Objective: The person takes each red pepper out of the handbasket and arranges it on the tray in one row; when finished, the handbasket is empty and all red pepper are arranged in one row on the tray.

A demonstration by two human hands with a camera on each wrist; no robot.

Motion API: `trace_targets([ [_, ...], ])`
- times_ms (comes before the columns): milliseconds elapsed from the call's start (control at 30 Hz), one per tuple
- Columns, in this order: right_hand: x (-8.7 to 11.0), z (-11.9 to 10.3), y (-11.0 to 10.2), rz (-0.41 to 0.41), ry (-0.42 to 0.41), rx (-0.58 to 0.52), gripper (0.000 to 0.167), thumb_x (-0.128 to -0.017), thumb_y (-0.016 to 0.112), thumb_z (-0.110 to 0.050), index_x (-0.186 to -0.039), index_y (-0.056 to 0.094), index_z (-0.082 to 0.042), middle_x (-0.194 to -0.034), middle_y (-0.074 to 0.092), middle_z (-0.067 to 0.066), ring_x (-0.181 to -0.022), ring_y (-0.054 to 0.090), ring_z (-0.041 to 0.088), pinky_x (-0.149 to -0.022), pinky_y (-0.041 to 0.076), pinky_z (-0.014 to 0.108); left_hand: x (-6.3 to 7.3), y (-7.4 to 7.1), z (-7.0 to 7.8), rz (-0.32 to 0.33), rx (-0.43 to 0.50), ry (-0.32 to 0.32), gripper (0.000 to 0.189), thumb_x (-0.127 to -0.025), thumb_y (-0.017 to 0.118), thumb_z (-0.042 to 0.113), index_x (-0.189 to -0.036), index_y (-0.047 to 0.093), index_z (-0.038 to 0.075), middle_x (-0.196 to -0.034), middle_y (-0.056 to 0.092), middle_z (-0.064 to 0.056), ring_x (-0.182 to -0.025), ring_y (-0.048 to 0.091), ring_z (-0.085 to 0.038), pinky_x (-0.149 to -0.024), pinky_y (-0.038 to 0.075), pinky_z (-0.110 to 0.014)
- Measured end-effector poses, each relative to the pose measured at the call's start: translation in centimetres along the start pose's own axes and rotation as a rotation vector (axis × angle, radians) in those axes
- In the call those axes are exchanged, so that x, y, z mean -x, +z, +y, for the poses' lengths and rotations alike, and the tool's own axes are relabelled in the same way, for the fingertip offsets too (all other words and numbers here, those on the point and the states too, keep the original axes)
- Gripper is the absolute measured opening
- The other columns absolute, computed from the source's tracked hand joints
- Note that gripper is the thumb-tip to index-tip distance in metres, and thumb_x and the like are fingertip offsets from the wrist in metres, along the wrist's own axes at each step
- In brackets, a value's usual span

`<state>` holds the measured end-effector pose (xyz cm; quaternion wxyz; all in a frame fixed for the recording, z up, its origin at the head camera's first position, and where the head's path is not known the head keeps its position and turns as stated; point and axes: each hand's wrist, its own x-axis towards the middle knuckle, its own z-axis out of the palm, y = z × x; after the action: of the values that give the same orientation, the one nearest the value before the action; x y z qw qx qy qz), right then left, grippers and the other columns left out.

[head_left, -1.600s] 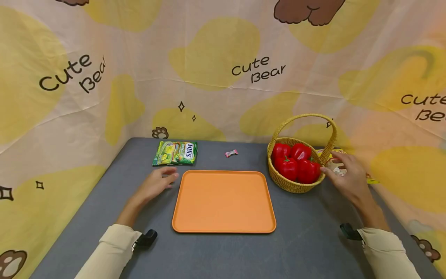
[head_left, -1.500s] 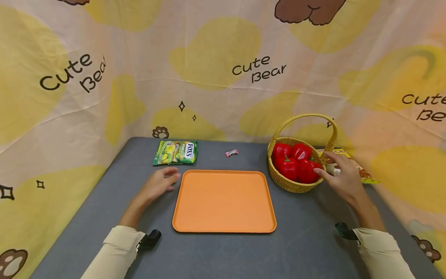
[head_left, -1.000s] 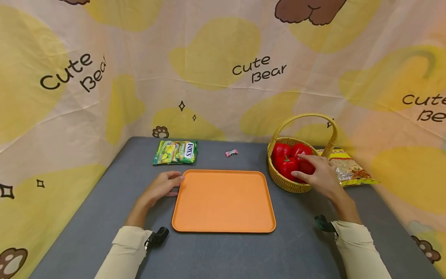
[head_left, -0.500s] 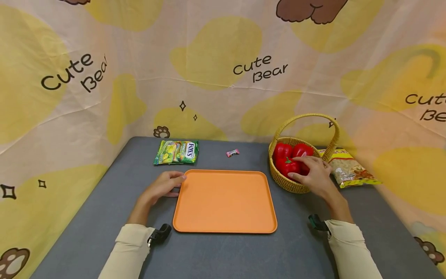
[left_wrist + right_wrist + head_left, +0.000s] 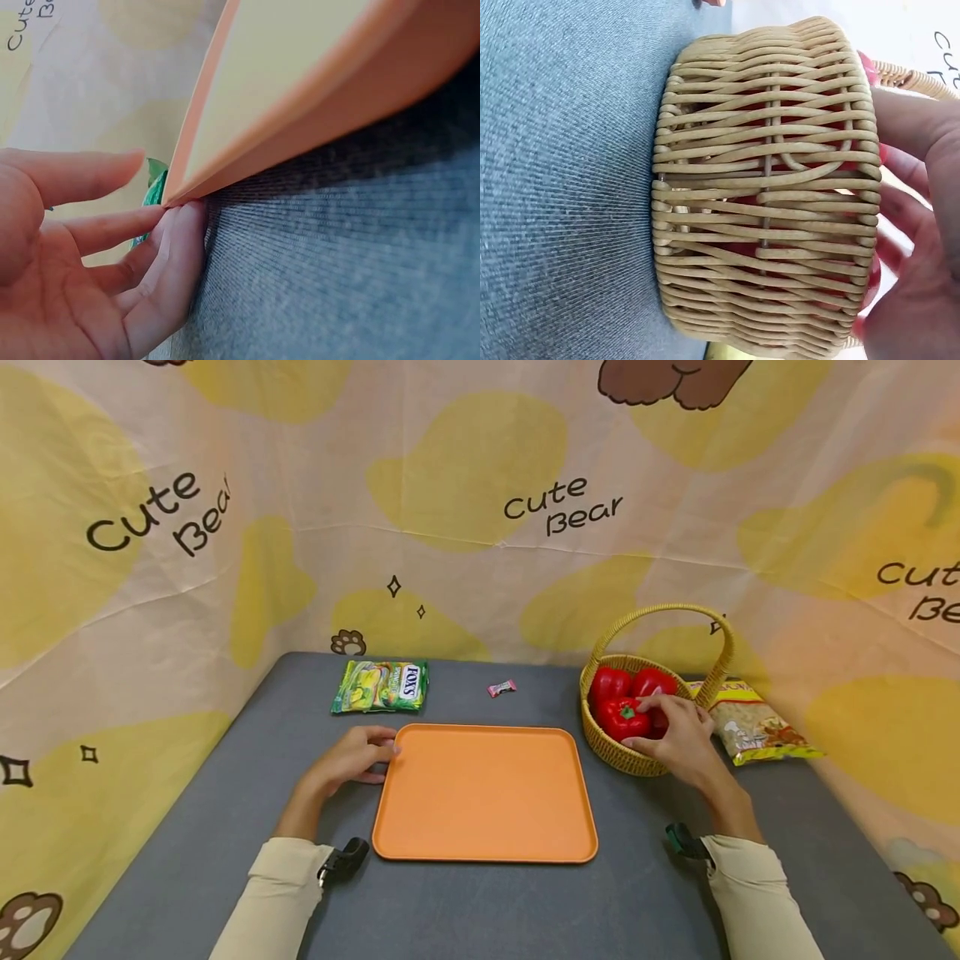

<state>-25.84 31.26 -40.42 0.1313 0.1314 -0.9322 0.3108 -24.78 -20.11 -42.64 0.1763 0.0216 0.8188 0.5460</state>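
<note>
In the head view, my right hand (image 5: 678,735) reaches over the near right rim of a yellow wicker basket (image 5: 626,762). Its thumb and fingers grip a red bell pepper (image 5: 621,718) from the right side. Several red bell peppers sit in that basket, partly covered by the hand. The right wrist view shows the woven basket wall (image 5: 765,195) with the fingers behind its rim. My left hand (image 5: 351,758) is at the upper left corner of an orange tray (image 5: 483,793). In the left wrist view, its fingers (image 5: 180,255) touch the tray corner, with the thumb apart.
A green candy bag (image 5: 380,687) lies behind the tray at the left. One small pink wrapped candy (image 5: 502,688) is at the back. A yellow snack bag (image 5: 757,727) lies right of the basket. Patterned cloth (image 5: 450,527) surrounds the grey table (image 5: 487,910).
The right hand has moved left from beside the basket onto the peppers, and the front pepper's stem has tipped toward me. The left hand has moved right to the tray's corner.
</note>
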Motion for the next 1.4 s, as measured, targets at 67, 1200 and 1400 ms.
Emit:
trace_targets([
  [67,0.0,0.1,0.1,0.024,-0.015,-0.006,0.057,-0.081,0.091,-0.019,-0.126,0.060,-0.002,-0.137,0.056,0.032,-0.136,0.036,0.057,-0.110,0.005,0.081,0.0,0.0,0.0,-0.002,-0.008,0.005,0.057,-0.105,0.062,0.015,-0.152,0.044,-0.012,-0.144,0.056,-0.030,-0.119,0.067,-0.032,-0.086,0.066,-0.042],
  [1200,0.0,-5.3,-0.9,0.095,-0.053,-0.207,0.079,-0.086,0.089,-0.013,-0.153,0.051,0.002,-0.138,0.042,0.024,-0.129,0.049,0.043,-0.102,0.051,0.016,0.0,-0.3,0.2,-0.036,-0.025,0.031,0.059,-0.098,0.060,-0.003,-0.154,0.042,-0.013,-0.149,0.050,-0.033,-0.101,0.068,-0.020,-0.079,0.067,-0.038],
  [1400,-0.3,-6.1,1.1,0.075,-0.107,-0.246,0.076,-0.083,0.090,-0.009,-0.149,0.054,0.003,-0.139,0.045,0.023,-0.127,0.054,0.039,-0.102,0.053,0.061,0.0,-0.4,0.1,-0.041,-0.024,0.031,0.059,-0.099,0.060,-0.003,-0.154,0.042,-0.012,-0.149,0.050,-0.032,-0.102,0.069,-0.022,-0.080,0.067,-0.038],
])
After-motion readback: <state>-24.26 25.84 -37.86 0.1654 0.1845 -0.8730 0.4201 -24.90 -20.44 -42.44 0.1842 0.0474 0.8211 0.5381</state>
